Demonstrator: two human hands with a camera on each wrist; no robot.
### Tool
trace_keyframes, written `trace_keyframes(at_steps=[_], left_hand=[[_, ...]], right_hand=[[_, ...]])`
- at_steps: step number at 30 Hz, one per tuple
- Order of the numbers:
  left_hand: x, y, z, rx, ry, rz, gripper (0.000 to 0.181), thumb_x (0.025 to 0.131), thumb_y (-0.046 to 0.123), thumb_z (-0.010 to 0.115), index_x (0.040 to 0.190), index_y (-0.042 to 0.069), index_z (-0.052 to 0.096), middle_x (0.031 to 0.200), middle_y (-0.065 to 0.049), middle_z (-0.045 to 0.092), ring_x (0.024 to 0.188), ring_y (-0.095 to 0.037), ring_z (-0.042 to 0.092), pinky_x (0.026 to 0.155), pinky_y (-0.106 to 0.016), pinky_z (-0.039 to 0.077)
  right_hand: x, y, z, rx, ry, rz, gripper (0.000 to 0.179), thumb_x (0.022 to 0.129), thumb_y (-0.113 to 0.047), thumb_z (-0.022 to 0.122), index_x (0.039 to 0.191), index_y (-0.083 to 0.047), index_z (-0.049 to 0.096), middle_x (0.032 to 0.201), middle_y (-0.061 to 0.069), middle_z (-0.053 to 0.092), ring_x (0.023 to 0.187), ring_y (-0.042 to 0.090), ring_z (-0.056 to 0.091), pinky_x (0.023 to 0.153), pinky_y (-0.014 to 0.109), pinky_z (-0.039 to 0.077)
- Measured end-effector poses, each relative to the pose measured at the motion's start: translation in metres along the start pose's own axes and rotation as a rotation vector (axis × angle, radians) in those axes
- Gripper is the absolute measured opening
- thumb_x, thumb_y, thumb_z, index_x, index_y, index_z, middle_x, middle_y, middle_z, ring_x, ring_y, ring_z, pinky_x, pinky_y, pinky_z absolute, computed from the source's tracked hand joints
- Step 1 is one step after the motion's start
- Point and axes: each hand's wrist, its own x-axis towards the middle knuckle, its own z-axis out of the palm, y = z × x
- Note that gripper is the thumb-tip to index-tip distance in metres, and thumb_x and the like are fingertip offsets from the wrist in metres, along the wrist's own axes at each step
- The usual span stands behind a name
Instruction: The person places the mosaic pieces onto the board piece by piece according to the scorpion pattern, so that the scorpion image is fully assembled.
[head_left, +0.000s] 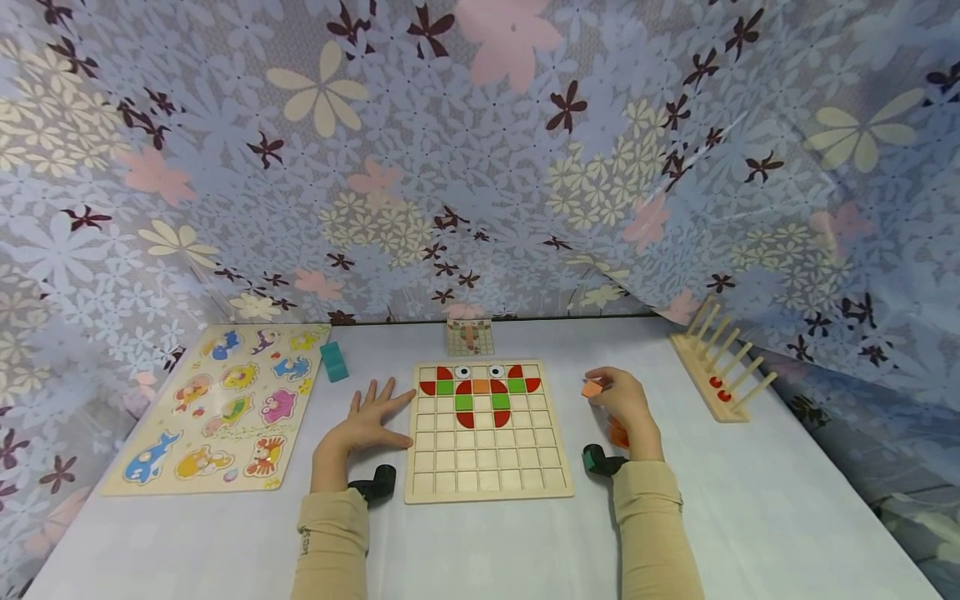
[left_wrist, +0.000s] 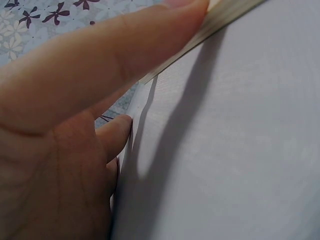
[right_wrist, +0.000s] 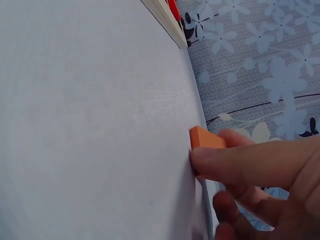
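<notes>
A wooden grid board (head_left: 487, 475) lies in the middle of the table, with red, green, orange and eye-patterned tiles in its upper rows. My left hand (head_left: 367, 425) is spread on the table, its thumb and index fingertip at the board's left edge. To the right of the board, my right hand (head_left: 624, 402) pinches an orange tile (head_left: 592, 389) between thumb and fingers. In the right wrist view the orange tile (right_wrist: 207, 140) is partly covered by the thumb. More orange pieces (head_left: 618, 433) lie beneath the right hand, partly hidden by it.
A small pattern card (head_left: 483, 343) stands behind the board. Teal tiles (head_left: 334, 362) lie to the left, beside an animal puzzle board (head_left: 168, 417). At the right is a wooden peg rack (head_left: 705, 371) with red beads (head_left: 724, 396). A flowered cloth (head_left: 480, 167) hangs behind the table.
</notes>
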Motion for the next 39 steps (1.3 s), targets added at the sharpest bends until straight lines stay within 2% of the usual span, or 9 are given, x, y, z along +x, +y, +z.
trace_keyframes(at_steps=[6, 11, 16, 22, 25, 32, 39], left_hand=[[0.000, 0.001, 0.000, 0.008, -0.001, -0.003, 0.090, 0.068, 0.032, 0.077, 0.144, 0.011, 0.033, 0.152, -0.022, 0.003, 0.138, -0.042, -0.013, 0.108, -0.054, -0.015], [0.001, 0.001, 0.000, 0.001, 0.002, -0.006, 0.090, 0.068, 0.031, 0.077, 0.144, 0.012, 0.033, 0.152, -0.022, 0.003, 0.138, -0.041, -0.013, 0.108, -0.054, -0.015], [0.001, 0.002, 0.000, 0.002, 0.003, -0.007, 0.090, 0.068, 0.031, 0.077, 0.144, 0.012, 0.033, 0.152, -0.022, 0.003, 0.138, -0.042, -0.013, 0.108, -0.054, -0.015], [0.000, 0.002, -0.001, -0.001, 0.002, -0.005, 0.090, 0.068, 0.031, 0.077, 0.144, 0.011, 0.033, 0.152, -0.023, 0.003, 0.138, -0.042, -0.013, 0.108, -0.054, -0.015], [-0.001, 0.001, -0.001, -0.002, 0.003, 0.000, 0.090, 0.068, 0.031, 0.077, 0.144, 0.011, 0.033, 0.152, -0.023, 0.003, 0.138, -0.042, -0.013, 0.108, -0.054, -0.015], [-0.002, 0.001, -0.001, -0.005, 0.005, -0.007, 0.090, 0.067, 0.031, 0.078, 0.144, 0.011, 0.033, 0.152, -0.023, 0.003, 0.138, -0.042, -0.013, 0.108, -0.055, -0.015], [-0.002, 0.002, 0.000, -0.006, 0.005, 0.002, 0.090, 0.067, 0.031, 0.078, 0.143, 0.011, 0.034, 0.152, -0.024, 0.004, 0.137, -0.043, -0.012, 0.108, -0.055, -0.014]], right_hand=[[0.001, -0.005, 0.000, 0.064, 0.029, -0.018, 0.036, 0.080, -0.004, 0.065, 0.115, 0.000, 0.060, 0.093, 0.014, 0.056, 0.083, 0.026, 0.050, 0.067, 0.029, 0.044], [-0.001, -0.014, 0.001, 0.164, 0.042, -0.021, 0.034, 0.082, -0.008, 0.064, 0.114, 0.005, 0.061, 0.101, 0.019, 0.061, 0.085, 0.024, 0.055, 0.069, 0.026, 0.045], [-0.001, -0.025, 0.005, 0.243, 0.016, -0.033, 0.035, 0.087, -0.013, 0.059, 0.117, 0.006, 0.058, 0.109, 0.022, 0.059, 0.086, 0.024, 0.058, 0.069, 0.026, 0.049], [-0.004, -0.038, 0.009, 0.346, -0.052, -0.068, 0.034, 0.093, -0.012, 0.051, 0.119, 0.009, 0.054, 0.113, 0.024, 0.055, 0.100, 0.033, 0.056, 0.083, 0.036, 0.051], [-0.007, -0.045, 0.013, 0.373, -0.069, -0.105, 0.033, 0.094, -0.011, 0.049, 0.119, 0.011, 0.054, 0.110, 0.025, 0.057, 0.100, 0.034, 0.056, 0.086, 0.040, 0.050], [-0.009, -0.057, 0.026, 0.375, -0.060, -0.176, 0.028, 0.093, -0.009, 0.053, 0.116, 0.006, 0.059, 0.104, 0.022, 0.062, 0.092, 0.028, 0.060, 0.086, 0.043, 0.049], [-0.013, -0.070, 0.038, 0.378, -0.082, -0.192, 0.022, 0.089, -0.008, 0.059, 0.108, 0.002, 0.064, 0.095, 0.016, 0.065, 0.090, 0.031, 0.060, 0.083, 0.045, 0.049]])
